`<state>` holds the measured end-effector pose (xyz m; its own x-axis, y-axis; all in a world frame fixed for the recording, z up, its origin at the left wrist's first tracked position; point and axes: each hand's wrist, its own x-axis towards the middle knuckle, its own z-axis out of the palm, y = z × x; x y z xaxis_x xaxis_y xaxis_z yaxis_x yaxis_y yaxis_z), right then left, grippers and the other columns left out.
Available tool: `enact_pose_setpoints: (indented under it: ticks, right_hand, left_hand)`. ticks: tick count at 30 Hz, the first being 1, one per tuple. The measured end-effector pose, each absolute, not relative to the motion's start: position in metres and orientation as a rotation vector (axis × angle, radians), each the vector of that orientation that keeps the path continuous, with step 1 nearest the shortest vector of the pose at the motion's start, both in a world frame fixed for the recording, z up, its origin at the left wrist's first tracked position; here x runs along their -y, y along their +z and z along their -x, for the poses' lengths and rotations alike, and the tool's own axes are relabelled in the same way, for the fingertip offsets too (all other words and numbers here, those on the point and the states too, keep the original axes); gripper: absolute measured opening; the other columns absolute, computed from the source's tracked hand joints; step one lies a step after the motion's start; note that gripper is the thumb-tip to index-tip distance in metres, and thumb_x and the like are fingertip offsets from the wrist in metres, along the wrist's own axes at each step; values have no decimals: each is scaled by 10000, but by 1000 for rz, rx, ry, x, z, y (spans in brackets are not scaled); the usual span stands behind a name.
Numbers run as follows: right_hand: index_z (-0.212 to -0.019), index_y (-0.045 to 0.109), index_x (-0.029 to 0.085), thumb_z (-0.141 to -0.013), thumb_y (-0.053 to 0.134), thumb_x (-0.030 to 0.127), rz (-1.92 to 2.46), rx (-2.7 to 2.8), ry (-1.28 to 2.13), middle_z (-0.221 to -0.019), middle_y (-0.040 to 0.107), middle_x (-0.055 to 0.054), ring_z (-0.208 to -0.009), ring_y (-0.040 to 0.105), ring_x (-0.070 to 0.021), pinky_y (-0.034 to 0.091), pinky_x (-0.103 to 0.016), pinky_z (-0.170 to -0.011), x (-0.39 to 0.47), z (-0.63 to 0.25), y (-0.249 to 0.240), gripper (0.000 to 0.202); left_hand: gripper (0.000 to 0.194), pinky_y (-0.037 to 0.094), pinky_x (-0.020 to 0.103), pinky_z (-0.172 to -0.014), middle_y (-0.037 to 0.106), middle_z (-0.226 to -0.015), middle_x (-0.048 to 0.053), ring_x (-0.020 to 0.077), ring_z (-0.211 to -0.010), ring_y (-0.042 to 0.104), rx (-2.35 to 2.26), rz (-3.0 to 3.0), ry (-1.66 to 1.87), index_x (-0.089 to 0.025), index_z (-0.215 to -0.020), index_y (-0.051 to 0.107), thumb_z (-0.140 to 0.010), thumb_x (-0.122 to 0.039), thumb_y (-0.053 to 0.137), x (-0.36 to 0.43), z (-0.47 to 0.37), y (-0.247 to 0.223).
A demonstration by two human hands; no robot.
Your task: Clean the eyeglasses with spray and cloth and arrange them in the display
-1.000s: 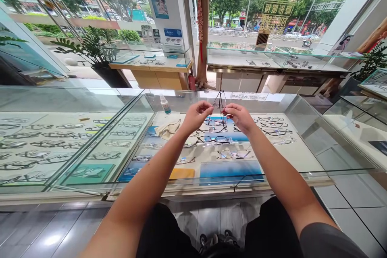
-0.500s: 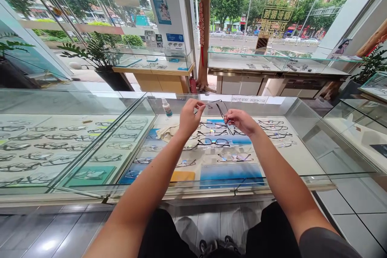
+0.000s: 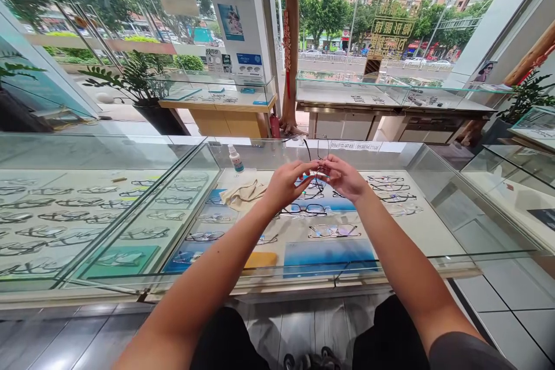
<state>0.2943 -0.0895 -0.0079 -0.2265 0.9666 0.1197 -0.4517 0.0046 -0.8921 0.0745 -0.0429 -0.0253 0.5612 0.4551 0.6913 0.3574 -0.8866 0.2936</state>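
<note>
A thin dark-framed pair of eyeglasses [image 3: 307, 149] is held above the glass counter, its temple arms pointing up and away from me. My right hand [image 3: 346, 178] is closed on the frame, with thumb and fingers pinched. From the left, my left hand [image 3: 286, 182] reaches over to the same frame, its fingers closed on it and meeting the right fingertips. The hands hide most of the lenses. Beneath them, inside the case, black-framed glasses [image 3: 304, 208] and thin-rimmed glasses [image 3: 333, 232] lie in rows. A beige cloth [image 3: 243, 194] lies left of my left hand.
A white spray bottle [image 3: 236, 159] stands at the back left of the glass display case [image 3: 433, 231]. Blue sheets [image 3: 329, 257] and a yellow one [image 3: 261, 259] lie near its front. More cases [image 3: 221, 98], a potted plant [image 3: 143, 87] and a wooden post [image 3: 290, 40] are beyond.
My left hand has moved right and lowered to meet my right hand at the eyeglasses. The glasses have turned, so their temple arms point upward. The view has shifted slightly.
</note>
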Motion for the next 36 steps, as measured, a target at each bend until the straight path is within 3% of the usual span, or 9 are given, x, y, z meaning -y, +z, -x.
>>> enact_pose_setpoints:
  ticks: [6,9,15,21,26,31,36]
  right_hand:
    - [-902,676,282,-796,950,473,681,1068,1502,-1224,826,-24,-1175,723,-224,570,-408,-1059,89,-292,-8,350]
    - [-920,674,289,-819,943,478,662,1071,1487,-1257,820,-18,-1207,722,-221,564,-419,-1104,90,-293,-8,343]
    - [-955,696,302,-817,956,494,615,1064,1417,-1256,820,-10,-1233,726,-216,560,-412,-1124,93,-294,-5,352]
    - [-956,704,315,-831,932,527,603,1087,1341,-1234,815,-13,-1236,736,-235,562,-447,-1130,96,-293,-2,335]
    - [-942,704,325,-806,957,504,574,1087,1320,-1173,818,3,-1199,746,-220,547,-432,-1142,99,-292,1,338]
    - [-944,659,328,-792,952,568,594,1096,1234,-1179,812,-1,-1219,738,-240,552,-464,-1132,101,-292,4,408]
    - [-957,667,324,-829,936,542,628,1119,1163,-1160,821,-8,-1229,721,-242,540,-468,-1151,104,-295,6,368]
  left_hand:
    - [263,518,360,-851,835,-1131,87,217,-891,757,-679,-2640,1164,-286,-1159,823,-1063,-459,650,42,-73,-26]
    - [292,518,370,-867,858,-1084,79,238,-935,778,-717,-2612,1184,-302,-1139,845,-1059,-512,659,41,-72,-26]
    - [365,505,380,-789,860,-892,71,244,-789,762,-852,-2534,1306,-302,-1031,890,-1024,-607,690,38,-72,-30]
    - [349,525,386,-757,873,-902,71,261,-803,789,-864,-2385,1334,-305,-982,900,-994,-611,733,35,-71,-33]
    - [311,542,376,-770,879,-967,70,246,-823,789,-846,-2303,1339,-291,-1014,887,-996,-567,744,35,-72,-33]
    - [355,499,322,-733,784,-869,25,177,-711,657,-908,-2379,1312,-263,-1279,807,-1006,-465,704,31,-70,-29]
    - [335,509,371,-852,641,-860,28,215,-793,608,-1321,-2081,1836,-200,-1289,703,-973,-237,597,5,-39,-19]
